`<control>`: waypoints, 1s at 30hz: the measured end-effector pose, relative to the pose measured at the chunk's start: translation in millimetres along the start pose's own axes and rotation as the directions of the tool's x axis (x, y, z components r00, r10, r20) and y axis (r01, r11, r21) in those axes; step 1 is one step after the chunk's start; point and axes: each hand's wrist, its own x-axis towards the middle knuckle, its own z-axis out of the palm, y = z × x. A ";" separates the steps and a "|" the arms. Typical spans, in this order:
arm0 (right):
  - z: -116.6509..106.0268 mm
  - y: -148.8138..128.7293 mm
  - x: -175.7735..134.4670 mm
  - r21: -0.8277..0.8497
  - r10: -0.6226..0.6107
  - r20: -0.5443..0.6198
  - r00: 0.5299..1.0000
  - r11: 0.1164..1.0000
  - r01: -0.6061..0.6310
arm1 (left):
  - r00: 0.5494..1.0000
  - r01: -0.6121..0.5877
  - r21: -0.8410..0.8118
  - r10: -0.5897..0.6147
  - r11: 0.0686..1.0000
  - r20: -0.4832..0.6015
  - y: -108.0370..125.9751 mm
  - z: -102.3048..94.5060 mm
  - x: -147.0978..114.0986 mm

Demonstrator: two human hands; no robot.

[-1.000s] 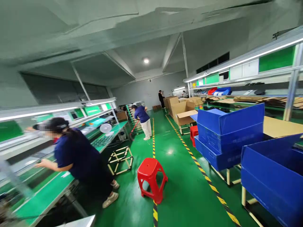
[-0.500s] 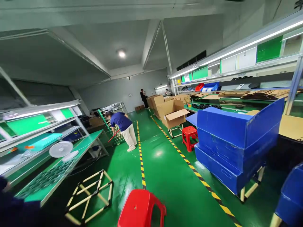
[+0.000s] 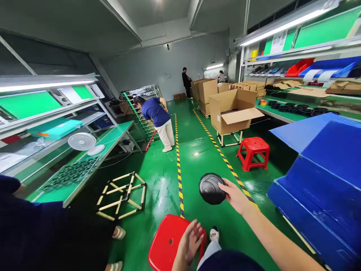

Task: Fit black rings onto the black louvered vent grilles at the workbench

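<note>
My right hand reaches out over the aisle and grips a round black part by its right edge, thumb on top. The part looks like a shallow disc with curved lines on its face. My left hand is lower down, fingers apart and holding nothing. Under or beside it is a red plastic stool with a small hole in its seat; whether the hand touches it I cannot tell.
A person in dark clothing is close at left. Ahead, a bent-over person has a red-handled tool. A tube frame, another red stool, blue bins and an open carton flank the aisle. Black rings lie on the right bench.
Both my hands have come into view, the right one with the round black part. The view has tilted down and shifted forward. The bent-over person's tool now points down to the floor.
</note>
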 end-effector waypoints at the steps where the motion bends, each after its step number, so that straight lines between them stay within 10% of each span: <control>1: 1.7 -11.2 13.6 0.055 -0.003 0.015 1.000 0.998 0.002 | 0.999 -0.008 -0.015 0.009 1.000 0.041 15.8 17.5 20.7; 4: 1.2 -39.5 42.1 0.204 0.010 0.003 1.000 0.979 -0.010 | 0.921 0.047 -0.002 -0.042 0.999 0.388 59.3 95.7 77.9; 7: -3.3 -52.1 69.1 0.262 0.024 -0.107 0.994 0.965 0.005 | 0.640 0.181 0.175 -0.251 0.968 0.726 89.9 173.9 117.1; 9: -10.1 -54.6 91.0 0.303 0.018 -0.219 0.976 0.952 0.051 | 0.530 0.220 0.284 -0.358 0.933 0.768 101.1 210.1 136.7; 14: -34.3 -54.1 156.8 0.501 0.078 -0.416 0.906 0.851 0.157 | 0.582 -0.038 0.301 -0.224 0.953 0.782 106.4 263.4 185.0; 20: -63.3 -51.9 261.9 0.532 0.116 -0.251 0.961 0.846 0.037 | 0.735 -0.241 0.343 -0.060 0.908 0.675 126.6 329.7 283.6; 24: -119.3 -91.8 345.6 -0.020 -0.138 -0.414 0.900 0.990 0.142 | 0.807 -0.160 0.278 -0.037 0.947 0.590 163.4 399.2 355.6; 27: -167.0 -142.1 400.6 -0.586 -0.575 -0.315 0.755 0.744 0.321 | 0.769 0.010 0.278 -0.186 0.960 0.611 183.4 455.5 390.1; 30: -201.4 -183.8 442.3 -0.788 -0.649 -0.022 0.760 0.479 0.386 | 0.676 0.174 0.290 -0.328 0.941 0.659 189.4 503.0 416.0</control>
